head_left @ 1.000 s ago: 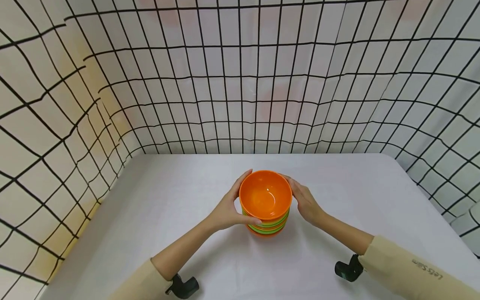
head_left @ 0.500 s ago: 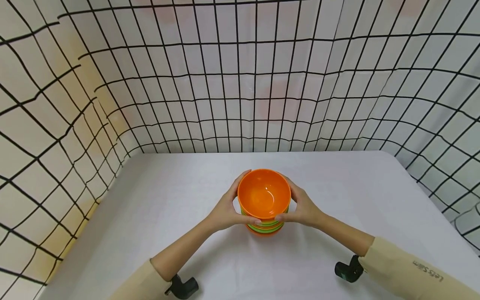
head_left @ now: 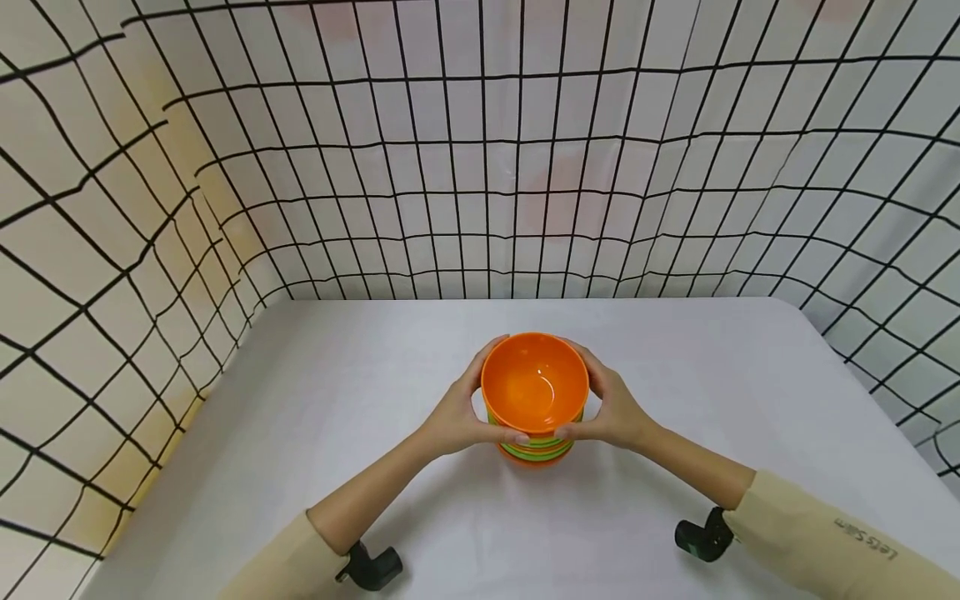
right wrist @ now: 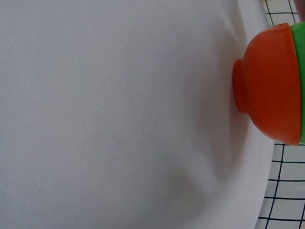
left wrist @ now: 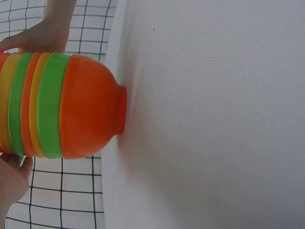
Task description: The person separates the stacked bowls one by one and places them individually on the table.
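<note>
A stack of bowls in orange, yellow and green [left wrist: 50, 105] stands upright on the white tabletop. In the head view the topmost orange bowl [head_left: 535, 383] shows its hollow inside, facing up. My left hand [head_left: 459, 419] grips the stack's left side near the rim, thumb across the front and fingers behind. From the opposite side my right hand [head_left: 621, 410] holds it the same way, its thumb tip close to the left one. The lowest orange bowl [right wrist: 271, 86] has its foot right at the cloth. Fingertips behind the bowls are mostly hidden.
A white cloth [head_left: 360, 358] covers the table. Black grid netting [head_left: 480, 167] over pale sheeting rises behind the table and along both sides. Dark camera mounts [head_left: 372, 568] hang below both sleeves.
The right thumb has come round to the front of the stack, below the rim, so both hands now grip it. The stack stays in about the same place.
</note>
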Motion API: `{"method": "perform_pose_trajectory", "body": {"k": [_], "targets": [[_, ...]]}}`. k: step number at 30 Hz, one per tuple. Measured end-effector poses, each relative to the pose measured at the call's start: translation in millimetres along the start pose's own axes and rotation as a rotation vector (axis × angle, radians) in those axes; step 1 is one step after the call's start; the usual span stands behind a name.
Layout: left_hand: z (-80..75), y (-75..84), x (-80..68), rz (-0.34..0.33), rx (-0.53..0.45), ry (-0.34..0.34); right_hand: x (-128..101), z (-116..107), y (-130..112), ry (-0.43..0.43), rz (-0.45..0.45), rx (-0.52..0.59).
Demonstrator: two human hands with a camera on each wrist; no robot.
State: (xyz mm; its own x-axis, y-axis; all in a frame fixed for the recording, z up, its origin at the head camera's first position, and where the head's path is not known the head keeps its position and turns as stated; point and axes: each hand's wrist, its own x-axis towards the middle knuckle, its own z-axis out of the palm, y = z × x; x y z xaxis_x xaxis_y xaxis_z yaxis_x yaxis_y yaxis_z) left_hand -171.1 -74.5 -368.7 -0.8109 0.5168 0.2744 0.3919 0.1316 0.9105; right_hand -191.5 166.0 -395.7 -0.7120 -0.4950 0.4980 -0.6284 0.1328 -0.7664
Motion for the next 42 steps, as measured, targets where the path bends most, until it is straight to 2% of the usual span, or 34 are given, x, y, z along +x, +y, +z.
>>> {"method": "perform_pose_trajectory", "body": {"k": [5,12,19,23,26,33,37,42], "targets": [[-0.7,9.0,-1.4,-0.027,0.018,-0.016,1.5,-2.0,0.0,-0.010,-0.017,-0.002],[-2.3,9.2,-0.1,-0.028,0.031,-0.012,6.1,-4.5,-4.2,-0.016,-0.027,-0.002],[-3.0,9.5,1.0,-0.027,0.022,-0.034,10.4,-8.5,-11.1,-0.046,-0.072,-0.049],[-2.7,8.8,1.9,-0.007,0.021,-0.034,13.5,-10.9,-16.7,-0.083,-0.031,-0.084],[-2.4,4.8,2.7,0.011,0.017,-0.027,15.3,-11.1,-20.9,-0.102,0.025,-0.126],[0.2,-22.9,7.4,0.021,0.016,-0.010,17.9,-8.5,-24.7,-0.117,0.080,-0.211],[0.0,-27.1,9.3,0.033,0.013,-0.006,19.5,-7.2,-29.0,-0.102,0.080,-0.224],[-1.5,-26.6,11.9,0.052,0.021,-0.015,23.1,-6.2,-48.0,-0.069,0.043,-0.229]]}}
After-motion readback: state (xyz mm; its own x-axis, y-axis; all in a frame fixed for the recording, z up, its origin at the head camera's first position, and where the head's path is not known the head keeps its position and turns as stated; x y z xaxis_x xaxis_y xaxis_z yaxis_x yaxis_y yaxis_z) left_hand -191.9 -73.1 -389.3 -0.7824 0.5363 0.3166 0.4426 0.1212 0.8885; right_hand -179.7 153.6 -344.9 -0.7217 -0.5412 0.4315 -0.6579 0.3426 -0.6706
